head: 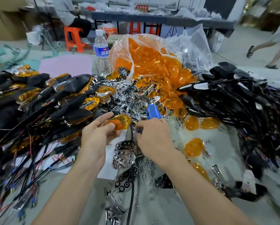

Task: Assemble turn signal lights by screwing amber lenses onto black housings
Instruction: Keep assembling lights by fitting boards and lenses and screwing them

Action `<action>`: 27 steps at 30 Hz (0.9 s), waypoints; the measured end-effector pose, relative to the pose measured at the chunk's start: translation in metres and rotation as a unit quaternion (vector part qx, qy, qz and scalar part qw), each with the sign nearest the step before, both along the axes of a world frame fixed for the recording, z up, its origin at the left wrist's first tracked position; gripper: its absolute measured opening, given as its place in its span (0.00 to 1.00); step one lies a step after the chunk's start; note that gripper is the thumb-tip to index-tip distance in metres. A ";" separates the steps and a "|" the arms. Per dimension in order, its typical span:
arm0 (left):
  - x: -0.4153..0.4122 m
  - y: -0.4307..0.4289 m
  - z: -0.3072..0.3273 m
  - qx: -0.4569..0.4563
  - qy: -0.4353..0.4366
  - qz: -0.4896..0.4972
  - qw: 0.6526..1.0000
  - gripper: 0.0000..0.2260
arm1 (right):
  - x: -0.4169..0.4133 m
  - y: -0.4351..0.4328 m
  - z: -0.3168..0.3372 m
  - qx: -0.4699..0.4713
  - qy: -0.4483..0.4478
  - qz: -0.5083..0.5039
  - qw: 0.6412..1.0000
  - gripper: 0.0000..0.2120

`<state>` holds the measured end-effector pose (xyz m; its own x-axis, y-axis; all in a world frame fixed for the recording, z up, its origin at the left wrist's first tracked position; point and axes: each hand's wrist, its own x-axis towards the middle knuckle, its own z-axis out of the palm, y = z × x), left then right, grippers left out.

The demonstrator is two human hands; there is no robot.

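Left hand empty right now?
No, the left hand grips an amber lens, while the right hand holds a blue screwdriver.

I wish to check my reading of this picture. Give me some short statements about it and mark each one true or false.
1. The left hand holds an amber lens. True.
2. The right hand holds nothing. False: it grips a blue tool.
3. The water bottle lies on its side. False: it stands upright.
4. A clear bag holds amber lenses. True.
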<state>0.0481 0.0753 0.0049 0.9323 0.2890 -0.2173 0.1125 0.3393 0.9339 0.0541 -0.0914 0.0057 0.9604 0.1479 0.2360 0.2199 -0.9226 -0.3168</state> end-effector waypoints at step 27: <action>0.030 -0.021 -0.036 0.243 -0.107 -0.041 0.963 0.22 | 0.003 -0.015 -0.001 0.387 0.004 0.064 0.920 0.09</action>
<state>0.0776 0.0542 -0.0306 0.9649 0.2305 0.1256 -0.0932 -0.1463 0.9848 0.0574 -0.1060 0.0042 0.9488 0.0502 0.3119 0.3064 -0.3869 -0.8697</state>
